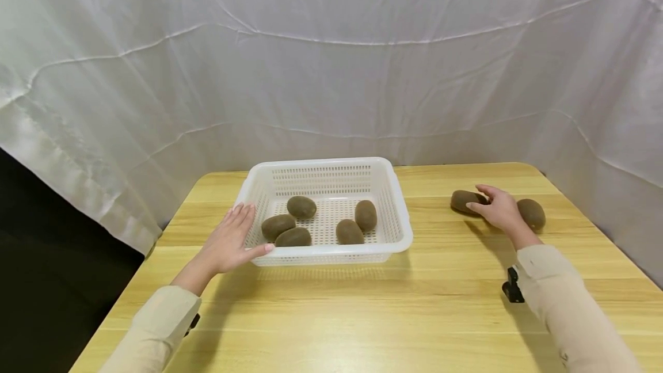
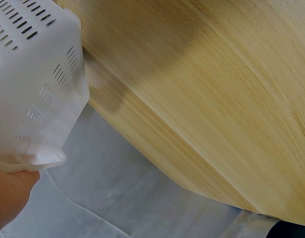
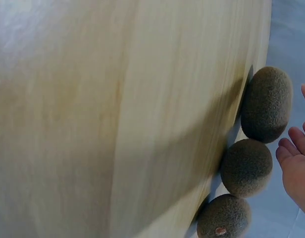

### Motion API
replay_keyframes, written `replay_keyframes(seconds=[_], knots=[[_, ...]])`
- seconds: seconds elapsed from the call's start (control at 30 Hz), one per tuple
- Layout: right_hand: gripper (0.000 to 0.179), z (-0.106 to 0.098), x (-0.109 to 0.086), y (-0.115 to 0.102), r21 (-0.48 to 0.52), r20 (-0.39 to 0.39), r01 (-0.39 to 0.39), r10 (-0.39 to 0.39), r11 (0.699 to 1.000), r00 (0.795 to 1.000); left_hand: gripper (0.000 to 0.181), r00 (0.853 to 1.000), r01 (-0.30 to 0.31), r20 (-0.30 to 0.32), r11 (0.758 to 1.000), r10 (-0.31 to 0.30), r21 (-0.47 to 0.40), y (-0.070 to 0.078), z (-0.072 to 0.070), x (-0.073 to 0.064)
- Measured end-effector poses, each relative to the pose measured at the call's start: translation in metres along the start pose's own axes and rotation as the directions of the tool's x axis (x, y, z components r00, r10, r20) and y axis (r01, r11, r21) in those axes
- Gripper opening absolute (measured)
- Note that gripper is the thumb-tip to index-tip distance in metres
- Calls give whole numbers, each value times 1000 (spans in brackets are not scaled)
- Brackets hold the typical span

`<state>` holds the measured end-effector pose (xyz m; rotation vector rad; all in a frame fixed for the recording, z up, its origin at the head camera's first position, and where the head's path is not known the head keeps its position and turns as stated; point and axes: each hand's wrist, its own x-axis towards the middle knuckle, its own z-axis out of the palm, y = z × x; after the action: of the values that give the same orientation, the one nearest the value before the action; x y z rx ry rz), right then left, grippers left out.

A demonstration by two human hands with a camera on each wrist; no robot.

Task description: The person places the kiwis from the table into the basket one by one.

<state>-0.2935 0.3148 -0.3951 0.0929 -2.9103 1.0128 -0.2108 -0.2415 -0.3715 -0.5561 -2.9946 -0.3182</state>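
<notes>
My left hand [image 1: 228, 243] lies on the left front corner of a white plastic basket [image 1: 331, 250], fingers straight along the left rim and thumb on the front rim. Several brown kiwis [image 1: 301, 207] lie inside on the slotted bottom. Over to the right, my right hand [image 1: 498, 209] hovers at a kiwi [image 1: 461, 201], thumb and fingers apart beside it. Another kiwi [image 1: 532, 215] sits by that wrist. Three kiwis stand in a row in the right wrist view, the middle kiwi [image 3: 246, 167] being hidden behind the hand in the head view.
The basket stands near the back edge of a wooden table [image 1: 331, 315]. A pale curtain [image 1: 331, 85] hangs behind and along the sides. Small black devices are strapped at both sleeves [image 1: 561, 295]. A dark area [image 1: 46, 258] lies beyond the table's left edge.
</notes>
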Motion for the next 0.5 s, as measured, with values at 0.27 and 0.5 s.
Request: replay_keyframes(seconds=[0.27,0.5], knots=[[66,5,6,-1,-108,-1,21,-21,994,1000,95,1000,1,-2,1000,-1,0,0,0,0],[70,2,7,-6,-81,52,23,-19,996,998,95,1000,3,-1,1000,-3,-6,0,0,1]])
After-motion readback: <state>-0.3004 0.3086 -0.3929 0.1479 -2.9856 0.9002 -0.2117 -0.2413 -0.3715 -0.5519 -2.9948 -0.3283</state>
